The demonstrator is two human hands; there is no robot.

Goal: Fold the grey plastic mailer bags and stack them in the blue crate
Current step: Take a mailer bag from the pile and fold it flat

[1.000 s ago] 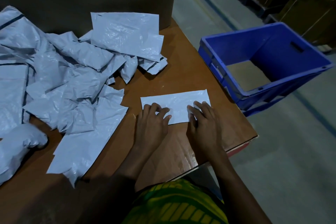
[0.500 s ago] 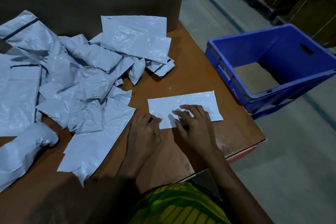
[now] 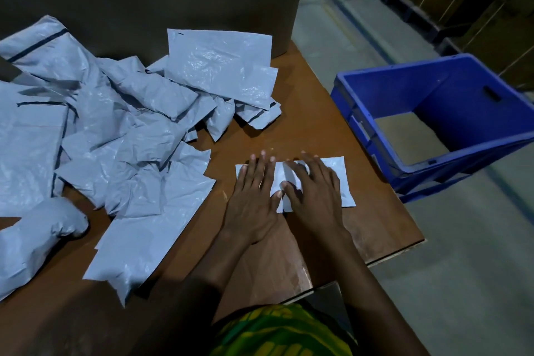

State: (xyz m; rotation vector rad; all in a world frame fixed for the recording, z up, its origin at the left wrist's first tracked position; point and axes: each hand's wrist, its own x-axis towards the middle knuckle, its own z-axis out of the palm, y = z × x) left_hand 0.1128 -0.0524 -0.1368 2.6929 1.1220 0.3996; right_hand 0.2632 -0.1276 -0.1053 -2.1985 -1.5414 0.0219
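The grey mailer bag [image 3: 341,182] being worked lies flat on the worktop [image 3: 375,228] towards its right front corner, as a small pale oblong that is judged to be partly folded. It is pressed down by both hands. The left hand [image 3: 254,199] is laid over its left end with the fingers straight and spread, and the right hand [image 3: 315,196] is laid over its middle, so that neither grip is closed on anything and the film is only held flat under open palms. The right end of the bag is left uncovered. The material is taken to be thin, light, slippery plastic that springs back from a crease, so firm flat pressure along the fold is called for. It is best lifted by a pinch at the creased edge, with the layers held together. A heap of unfolded bags [image 3: 115,124] is spread over the left half of the worktop, well apart from the pressed one, with one smoother bag [image 3: 219,66] lying on top at the back. The blue crate [image 3: 375,101] is seen off the right edge, lower down and tilted. No bags can be made out in it, though its brown bottom is dim and may be a liner.
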